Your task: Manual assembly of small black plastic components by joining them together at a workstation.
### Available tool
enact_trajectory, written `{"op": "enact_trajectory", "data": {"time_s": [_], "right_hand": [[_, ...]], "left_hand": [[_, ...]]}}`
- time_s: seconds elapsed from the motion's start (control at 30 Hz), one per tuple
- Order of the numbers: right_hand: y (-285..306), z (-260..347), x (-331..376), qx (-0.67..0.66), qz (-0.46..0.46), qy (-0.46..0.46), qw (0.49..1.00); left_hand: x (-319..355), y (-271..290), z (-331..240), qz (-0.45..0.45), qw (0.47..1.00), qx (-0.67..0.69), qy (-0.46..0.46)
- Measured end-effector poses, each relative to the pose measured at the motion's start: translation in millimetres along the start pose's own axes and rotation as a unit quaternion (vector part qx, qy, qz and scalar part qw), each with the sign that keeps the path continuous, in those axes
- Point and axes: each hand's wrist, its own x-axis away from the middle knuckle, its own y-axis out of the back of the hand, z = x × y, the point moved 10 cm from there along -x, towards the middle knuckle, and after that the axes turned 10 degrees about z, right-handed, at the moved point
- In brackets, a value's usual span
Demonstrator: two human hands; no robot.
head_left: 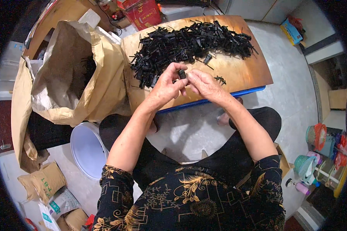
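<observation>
Between the fingertips of my left hand is a small black plastic part. My right hand meets it from the other side, thumb and fingers pinched close against the part; what they grip there is too small to make out. Both hands are above the near edge of a wooden board. Beyond them spreads a large heap of black plastic parts with thin prongs. One loose part lies just in front of the heap, and a few small black pieces sit beside my right hand.
A big open brown paper sack stands left of the board, with dark contents. Below it is a white bucket. Packed bags lie at lower left. A red box stands behind the board. Baskets are at right.
</observation>
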Motion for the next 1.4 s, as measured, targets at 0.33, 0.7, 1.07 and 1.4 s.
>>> {"op": "enact_trajectory", "data": {"time_s": [0.33, 0.7, 1.07, 1.4], "right_hand": [[0, -11, -9, 0.050, -0.019, 0.008, 0.999], [4, -23, -28, 0.078, -0.095, 0.031, 0.992], [99, -41, -11, 0.484, -0.172, -0.136, 0.847], [88, -21, -7, 0.501, -0.177, -0.063, 0.845]], "left_hand": [[-11, 4, 19, -0.002, 1.000, 0.025, 0.001], [-10, 23, 14, -0.108, 0.987, -0.105, -0.059], [-26, 33, 53, -0.094, 0.890, 0.445, 0.032], [-27, 4, 68, 0.009, 0.853, 0.519, 0.051]]}}
